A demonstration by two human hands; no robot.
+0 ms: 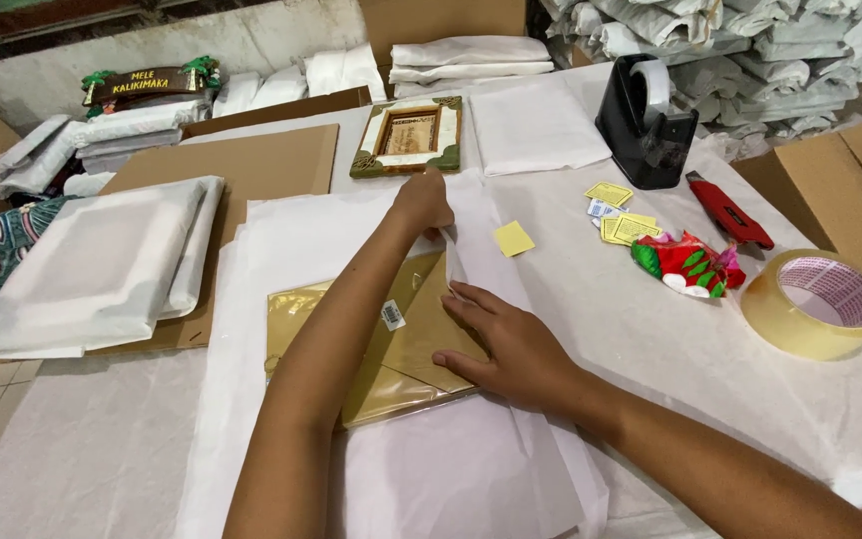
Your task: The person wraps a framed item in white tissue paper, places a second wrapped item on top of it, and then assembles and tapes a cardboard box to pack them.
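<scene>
Fingers first: the right hand (511, 344) has its fingers spread and laid flat, pressing down on the gold flat package (391, 344) right where the white wrapping paper (281, 230) is folded over it. The left hand (423, 200) is further out, fingers curled together and pinching the paper's edge, pulling it taut away from the package. Can't see the left fingertips themselves, they're tucked under the knuckles.

The gold package sits in the middle of the worktop on top of the big paper sheet, a bit toward the near edge. It looks thin, flat and fairly stiff, with a shiny wrap that I'd guess is slippery, so a flat palm on top seems the sane way to hold it still. The paper is the opposite: light, floppy, probably tears easily, so take it by an edge or corner and go gentle.

Pose-wise, both forearms cross: the left arm reaches long and nearly straight toward the far side, the right comes in from the near right corner with the wrist low.

Around them: a small yellow square note (514, 239) just beside the left hand, a green-cornered picture frame (409, 135) further back, a black tape dispenser (646, 125) toward the far right, a red box cutter (730, 212), and a roll of clear tape (818, 302) at the right edge. A wrapped white bundle (102, 265) lies on cardboard at the left.
</scene>
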